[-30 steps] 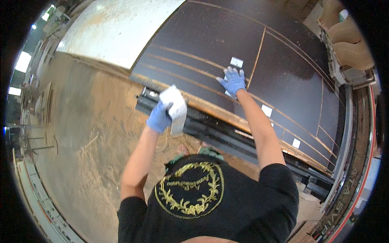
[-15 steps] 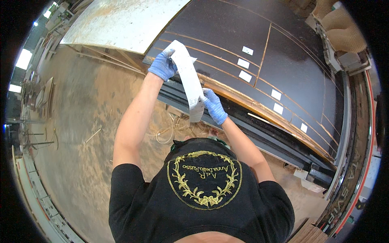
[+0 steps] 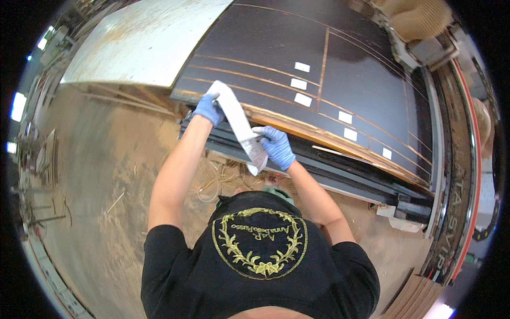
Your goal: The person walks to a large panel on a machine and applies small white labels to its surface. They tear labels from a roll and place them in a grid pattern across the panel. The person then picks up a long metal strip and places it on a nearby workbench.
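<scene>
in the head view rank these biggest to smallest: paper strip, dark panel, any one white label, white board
1. Dark panel
2. White board
3. Paper strip, though held nearer the camera
4. White label

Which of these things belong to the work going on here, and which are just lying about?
In the work:
- white label strip, held by the left hand, with the right hand at its lower part
- black panel
- six white labels on it

Apparently just lying about:
- thin stick on the floor
- brown boards, lower right
</scene>
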A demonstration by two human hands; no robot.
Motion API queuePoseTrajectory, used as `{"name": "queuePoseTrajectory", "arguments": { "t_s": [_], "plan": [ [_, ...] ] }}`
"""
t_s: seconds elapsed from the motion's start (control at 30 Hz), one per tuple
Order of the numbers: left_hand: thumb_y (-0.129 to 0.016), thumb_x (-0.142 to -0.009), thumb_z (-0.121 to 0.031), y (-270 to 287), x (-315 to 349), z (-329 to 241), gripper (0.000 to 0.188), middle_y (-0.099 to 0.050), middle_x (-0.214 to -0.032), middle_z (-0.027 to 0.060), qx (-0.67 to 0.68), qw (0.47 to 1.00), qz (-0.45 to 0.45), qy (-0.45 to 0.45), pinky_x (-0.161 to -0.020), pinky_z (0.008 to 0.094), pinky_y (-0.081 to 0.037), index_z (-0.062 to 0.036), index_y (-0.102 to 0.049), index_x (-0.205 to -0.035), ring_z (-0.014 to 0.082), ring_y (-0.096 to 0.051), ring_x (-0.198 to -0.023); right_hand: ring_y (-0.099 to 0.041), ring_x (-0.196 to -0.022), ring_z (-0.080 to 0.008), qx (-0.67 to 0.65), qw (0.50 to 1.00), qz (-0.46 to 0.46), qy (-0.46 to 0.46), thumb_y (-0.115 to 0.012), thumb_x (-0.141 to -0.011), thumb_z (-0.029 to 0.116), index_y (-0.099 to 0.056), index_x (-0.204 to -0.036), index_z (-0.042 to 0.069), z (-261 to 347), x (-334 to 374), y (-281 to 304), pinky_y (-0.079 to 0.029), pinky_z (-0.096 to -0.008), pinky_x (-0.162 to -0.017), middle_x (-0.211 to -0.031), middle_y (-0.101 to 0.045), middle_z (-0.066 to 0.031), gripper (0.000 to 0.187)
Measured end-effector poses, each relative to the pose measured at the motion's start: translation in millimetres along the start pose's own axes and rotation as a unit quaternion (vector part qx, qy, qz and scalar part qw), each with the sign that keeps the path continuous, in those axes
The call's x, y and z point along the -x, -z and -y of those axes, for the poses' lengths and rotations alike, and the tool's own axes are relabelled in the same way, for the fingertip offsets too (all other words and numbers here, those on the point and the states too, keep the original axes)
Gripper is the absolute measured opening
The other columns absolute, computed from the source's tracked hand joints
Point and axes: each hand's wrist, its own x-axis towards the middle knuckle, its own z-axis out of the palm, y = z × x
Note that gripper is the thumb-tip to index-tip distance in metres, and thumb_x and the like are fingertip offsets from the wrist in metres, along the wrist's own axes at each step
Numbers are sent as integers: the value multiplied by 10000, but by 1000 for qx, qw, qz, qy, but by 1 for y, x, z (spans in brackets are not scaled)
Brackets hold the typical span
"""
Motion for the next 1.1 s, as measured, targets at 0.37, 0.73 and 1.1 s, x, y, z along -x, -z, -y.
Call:
{"name": "queuePoseTrajectory", "arguments": {
  "t_s": [0.37,0.73,1.1],
  "plan": [
    [-345,-830,-182,65,-82,57,470,-439,-1236,146,3,991,-126,-48,-930,495,-339,-126,-326,-1297,349,-431,-1106,-599,-766,-250,137,990,-8,43,-590,-697,44,-659,-908,121,-16,9,34,-488,-314,-692,-820,-614,-86,235],
    [-481,-809,-196,93,-73,99,274,-575,-1038,109,81,954,-242,-159,-889,404,-403,-81,-542,-1050,247,-532,-963,-533,-914,-196,-105,978,-165,-76,-607,-760,126,-606,-882,129,-52,17,116,-444,-338,-808,-888,-591,-45,123],
    [-587,-742,-135,26,49,94,605,-444,-1222,71,-92,988,64,-106,-892,422,-426,-114,-330,-1289,266,-460,-1099,-377,-1171,-224,559,654,-261,-437,-463,-832,420,-425,-1228,114,-119,7,405,-229,-452,-991,-1269,-415,-86,501]
  ]
}}
